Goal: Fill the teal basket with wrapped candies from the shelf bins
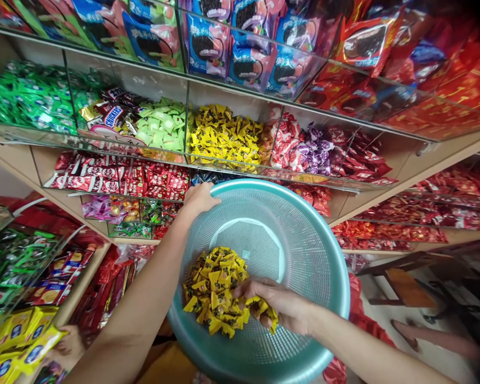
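My left hand grips the far rim of a round teal mesh basket and holds it up in front of the shelves. A heap of yellow wrapped candies lies in the basket's lower left part. My right hand reaches in from the right, fingers closed around a handful of those yellow candies at the edge of the heap. A shelf compartment with the same yellow candies sits just above the basket.
Glass-fronted shelves hold green candies, pale green candies, red and purple candies, red wafer packs and cookie bags. Another person's hand shows at lower left. A wooden stool stands on the right.
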### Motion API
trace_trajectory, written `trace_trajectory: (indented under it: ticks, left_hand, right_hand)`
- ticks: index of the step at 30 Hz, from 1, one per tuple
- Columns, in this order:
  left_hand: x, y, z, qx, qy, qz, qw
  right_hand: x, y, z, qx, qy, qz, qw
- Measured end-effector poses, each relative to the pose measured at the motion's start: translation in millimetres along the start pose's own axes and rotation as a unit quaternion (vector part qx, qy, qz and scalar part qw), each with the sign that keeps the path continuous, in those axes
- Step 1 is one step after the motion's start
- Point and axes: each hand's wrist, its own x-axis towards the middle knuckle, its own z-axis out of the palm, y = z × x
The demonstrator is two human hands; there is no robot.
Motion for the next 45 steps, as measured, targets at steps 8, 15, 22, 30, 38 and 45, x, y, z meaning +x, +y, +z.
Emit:
trace_trajectory:
  ticks: [8, 15, 22, 30, 38, 45]
  left_hand:
    - [-2.2, -2.9, -0.2, -0.003, 0.000, 0.001, 1.000]
    - [-1.2, -5.1, 3.0, -0.009, 0.000, 0.007, 1.000]
    - [-0.3, -4.1, 3.2, -0.010, -0.002, 0.000, 1.000]
    - [1.3, -6.6, 4.4, -0.021, 0.001, -0.010, 1.000]
    - [-0.1, -6.0, 3.7, 0.004, 0.011, -0.001, 1.000]
    - [-1.5, -2.6, 3.4, 0.004, 0.014, -0.001, 1.000]
  right_hand:
    - [-1.7, 4.4, 1.7, -0.029, -0.068, 0.002, 0.997]
    - [0.9, 7.5, 1.4, -0.048, -0.055, 0.007, 0.997]
    - [-5.2, 1.0, 3.6, -0.046, -0.088, 0.027, 0.995]
    - [-6.8, -19.2, -11.4, 0.169, -0.077, 0.007, 0.983]
    - [-4.4, -11.0, -17.5, 0.182, -0.072, -0.010, 0.981]
    - [-1.8, 4.7, -9.2, 0.073, -0.025, -0.027, 0.997]
